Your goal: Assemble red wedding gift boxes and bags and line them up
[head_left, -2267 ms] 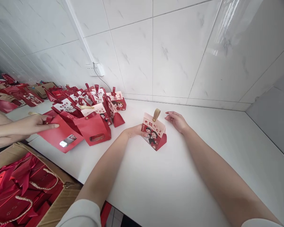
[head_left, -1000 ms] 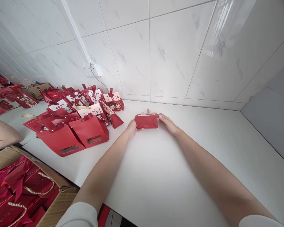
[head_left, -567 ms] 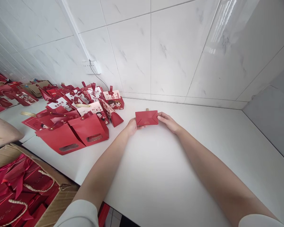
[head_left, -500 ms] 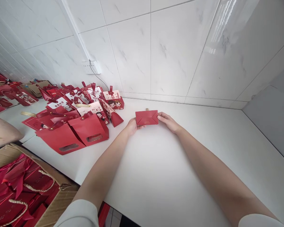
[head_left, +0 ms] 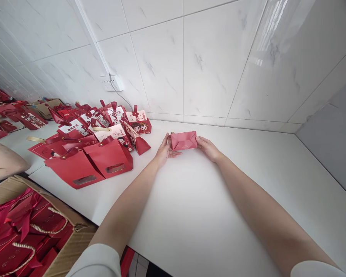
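A small red gift box point(head_left: 184, 140) is held between my two hands over the white counter point(head_left: 219, 215), its folded red underside turned toward me. My left hand point(head_left: 165, 147) grips its left end, thumb in front and fingers raised behind. My right hand point(head_left: 208, 147) pinches its right end. The box's handle is hidden behind it.
A heap of red and pink gift boxes and bags point(head_left: 103, 134) lies on the counter to the left. A cardboard carton point(head_left: 25, 231) of red bags sits at lower left. Another person's arm point(head_left: 5, 163) rests at the left edge. A tiled wall with a socket point(head_left: 112, 82) stands behind.
The box went from lying printed side up to being tipped with its red base toward me. Both hands closed on its ends and lifted it slightly toward the wall.
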A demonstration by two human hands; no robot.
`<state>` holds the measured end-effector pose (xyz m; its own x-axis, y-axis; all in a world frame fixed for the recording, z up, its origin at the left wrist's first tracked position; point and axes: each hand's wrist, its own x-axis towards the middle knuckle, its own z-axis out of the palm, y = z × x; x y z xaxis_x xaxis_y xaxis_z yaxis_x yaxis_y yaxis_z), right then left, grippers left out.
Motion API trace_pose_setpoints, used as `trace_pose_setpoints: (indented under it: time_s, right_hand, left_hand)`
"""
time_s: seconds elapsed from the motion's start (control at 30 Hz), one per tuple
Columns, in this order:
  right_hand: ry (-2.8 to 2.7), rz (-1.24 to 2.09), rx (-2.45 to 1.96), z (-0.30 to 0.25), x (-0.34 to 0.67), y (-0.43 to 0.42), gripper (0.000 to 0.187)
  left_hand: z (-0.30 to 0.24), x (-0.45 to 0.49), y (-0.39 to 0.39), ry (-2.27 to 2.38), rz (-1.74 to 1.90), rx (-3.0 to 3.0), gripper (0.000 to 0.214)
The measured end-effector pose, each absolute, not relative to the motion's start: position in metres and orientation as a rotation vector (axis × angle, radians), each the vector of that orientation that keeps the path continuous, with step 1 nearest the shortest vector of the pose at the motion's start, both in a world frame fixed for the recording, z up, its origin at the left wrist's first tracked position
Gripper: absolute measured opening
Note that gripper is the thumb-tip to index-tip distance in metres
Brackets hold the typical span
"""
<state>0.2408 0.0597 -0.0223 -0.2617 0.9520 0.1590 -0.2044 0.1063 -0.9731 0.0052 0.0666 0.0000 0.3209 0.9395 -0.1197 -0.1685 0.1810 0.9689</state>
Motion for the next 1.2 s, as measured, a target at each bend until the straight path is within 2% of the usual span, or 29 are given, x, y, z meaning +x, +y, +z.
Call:
trace_pose_setpoints:
  time_s: [0.1,0.17,0.27,0.33,0.47,0.83,1.2]
  right_hand:
    - [-1.371,1.275,-0.907,-0.022,0.238,0.057,0.050]
    - [-1.468,1.080,-1.003,-0.021,0.233,0.053,0.060]
    - [-1.696,0.580,-1.084,-0.018,0.224,0.047,0.088]
    - [-1.814,0.251,-1.065,-0.015,0.219,0.044,0.099]
    - [-1.971,-0.062,-1.014,-0.013,0.212,0.043,0.099]
    - [-2.035,-0.038,-1.039,-0.008,0.208,0.036,0.075]
    - [-2.004,-0.052,-1.020,-0.009,0.209,0.037,0.070]
  left_hand:
    - [0.004,0.007,0.064,0.857,0.972,1.069,0.086]
    - [0.006,0.009,0.062,0.872,1.003,1.103,0.086]
    - [0.006,0.011,0.061,0.934,1.072,1.128,0.077]
    - [0.004,0.010,0.062,0.926,1.126,1.101,0.067]
    - [0.002,0.008,0.063,0.911,1.205,1.091,0.061]
    - [0.004,0.008,0.061,0.905,1.153,1.160,0.068]
    - [0.001,0.005,0.061,0.849,1.082,1.256,0.067]
